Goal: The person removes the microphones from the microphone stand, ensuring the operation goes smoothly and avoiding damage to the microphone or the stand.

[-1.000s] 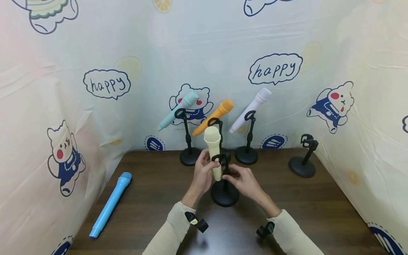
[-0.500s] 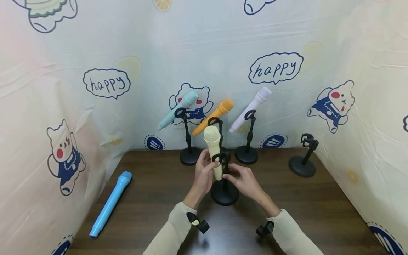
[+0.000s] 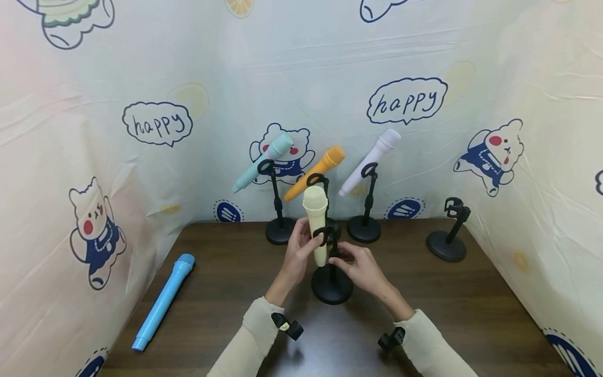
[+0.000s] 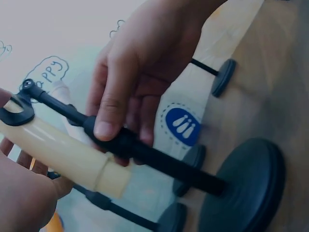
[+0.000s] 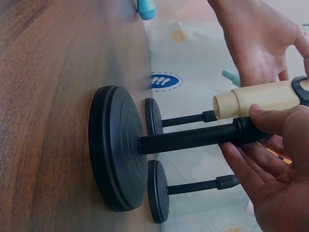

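Note:
A cream microphone (image 3: 316,214) stands nearly upright in the ring clip of a black desk stand (image 3: 332,286). My left hand (image 3: 297,256) holds the microphone, fingers behind its body and thumb at the clip. In the left wrist view the clip (image 4: 18,112) wraps round the cream body. My right hand (image 3: 360,264) grips the stand's pole just below the clip; in the right wrist view its thumb lies on the pole's collar (image 5: 246,130), close to the microphone's tail end (image 5: 224,106). The stand's round base rests on the table.
Behind stand three clipped microphones: mint (image 3: 264,162), orange (image 3: 314,174) and lilac (image 3: 369,163). At the right is a black stand (image 3: 449,235) with a bare clip. A blue microphone (image 3: 165,301) lies on the left of the brown table (image 3: 226,293). A printed curtain hangs behind.
My left hand and wrist have shifted slightly left, and the cream microphone leans a little less. My right hand and the stand have stayed in place.

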The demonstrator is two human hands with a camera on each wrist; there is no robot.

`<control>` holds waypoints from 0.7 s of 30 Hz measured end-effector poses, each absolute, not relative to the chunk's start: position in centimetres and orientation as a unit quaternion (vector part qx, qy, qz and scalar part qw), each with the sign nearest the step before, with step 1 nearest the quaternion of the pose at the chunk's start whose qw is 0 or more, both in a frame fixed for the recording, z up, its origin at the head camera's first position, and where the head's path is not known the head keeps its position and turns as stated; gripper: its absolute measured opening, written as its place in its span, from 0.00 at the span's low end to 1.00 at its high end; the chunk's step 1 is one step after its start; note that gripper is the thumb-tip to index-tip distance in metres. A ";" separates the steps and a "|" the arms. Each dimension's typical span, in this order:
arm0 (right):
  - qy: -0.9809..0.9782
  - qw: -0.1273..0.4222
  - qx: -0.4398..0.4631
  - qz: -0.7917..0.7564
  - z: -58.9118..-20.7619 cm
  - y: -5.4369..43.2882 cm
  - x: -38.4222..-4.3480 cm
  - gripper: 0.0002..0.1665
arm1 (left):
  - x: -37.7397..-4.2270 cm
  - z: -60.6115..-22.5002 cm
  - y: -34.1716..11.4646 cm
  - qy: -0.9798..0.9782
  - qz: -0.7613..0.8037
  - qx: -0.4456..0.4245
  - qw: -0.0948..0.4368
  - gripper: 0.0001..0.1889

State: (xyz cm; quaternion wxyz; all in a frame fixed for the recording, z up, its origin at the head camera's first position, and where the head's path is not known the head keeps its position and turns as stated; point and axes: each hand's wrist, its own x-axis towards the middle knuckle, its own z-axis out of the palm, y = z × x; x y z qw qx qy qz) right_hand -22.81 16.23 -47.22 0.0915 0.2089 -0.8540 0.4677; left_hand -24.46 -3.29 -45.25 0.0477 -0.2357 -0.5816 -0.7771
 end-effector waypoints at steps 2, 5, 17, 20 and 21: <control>-0.854 0.092 0.210 0.468 -47.2 16.2 -22.8 0.17 | -24.5 -44.7 -3.6 -0.596 -0.764 -0.243 0.055 0.28; -0.855 0.093 0.212 0.465 -47.2 16.2 -22.9 0.17 | -24.5 -43.8 -4.0 -0.614 -0.747 -0.249 0.063 0.28; -0.862 0.078 0.219 0.450 -46.5 16.2 -23.1 0.15 | -24.7 -41.1 -4.8 -0.677 -0.691 -0.235 0.092 0.25; -0.859 0.073 0.221 0.456 -46.1 16.2 -23.1 0.15 | -24.7 -40.6 -4.8 -0.697 -0.669 -0.232 0.113 0.25; -0.858 0.073 0.221 0.459 -46.0 16.1 -23.1 0.15 | -24.7 -40.5 -4.8 -0.705 -0.660 -0.231 0.121 0.25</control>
